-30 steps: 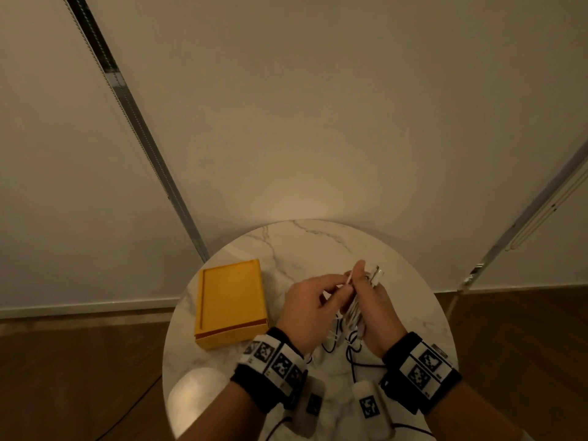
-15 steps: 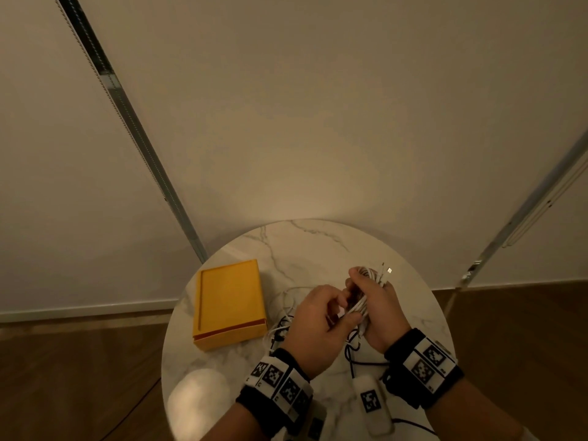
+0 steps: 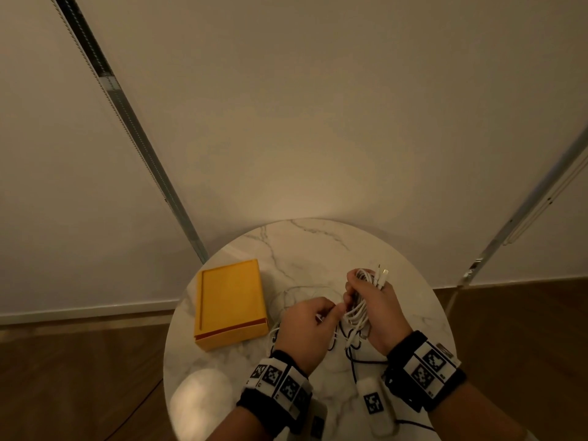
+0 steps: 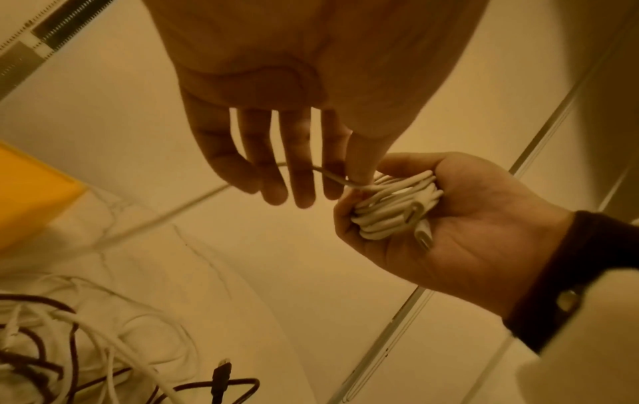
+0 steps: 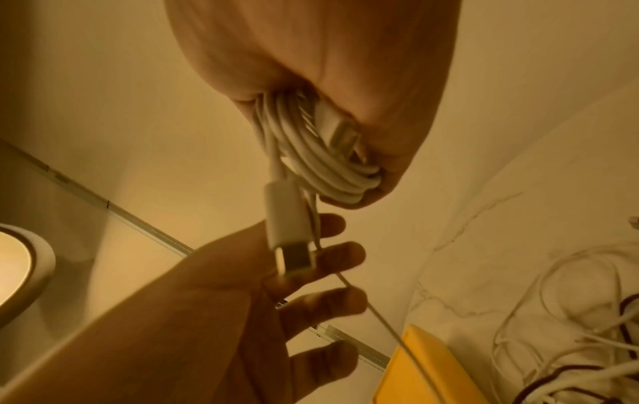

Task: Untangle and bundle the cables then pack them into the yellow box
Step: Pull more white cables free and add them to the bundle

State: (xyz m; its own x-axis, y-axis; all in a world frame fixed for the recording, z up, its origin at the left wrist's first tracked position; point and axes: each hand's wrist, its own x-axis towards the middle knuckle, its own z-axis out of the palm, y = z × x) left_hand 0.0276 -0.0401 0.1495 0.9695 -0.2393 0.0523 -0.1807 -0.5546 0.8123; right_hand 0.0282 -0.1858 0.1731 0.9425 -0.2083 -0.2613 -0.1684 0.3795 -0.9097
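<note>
My right hand [image 3: 377, 302] grips a coiled white cable bundle [image 3: 359, 308] above the round marble table [image 3: 318, 246]. Its coils [image 4: 394, 203] fill the palm, and a white plug [image 5: 287, 227] hangs from the bundle [image 5: 321, 158]. Just left of it, my left hand [image 3: 313, 323] pinches a thin white strand [image 4: 333, 177] between thumb and forefinger. That strand [image 5: 383, 319] runs down towards the table. The yellow box [image 3: 229, 302] lies shut on the table's left side, apart from both hands.
A loose tangle of white and dark cables [image 4: 69, 341] lies on the table under my hands, beside the box's right edge [image 5: 570, 344]. A dark plug [image 4: 221, 375] lies at its near side. A wall stands right behind the table.
My left hand has slid down from the bundle's top and drawn back a little to the left with the thin strand. The right hand has kept the bundle almost still.
</note>
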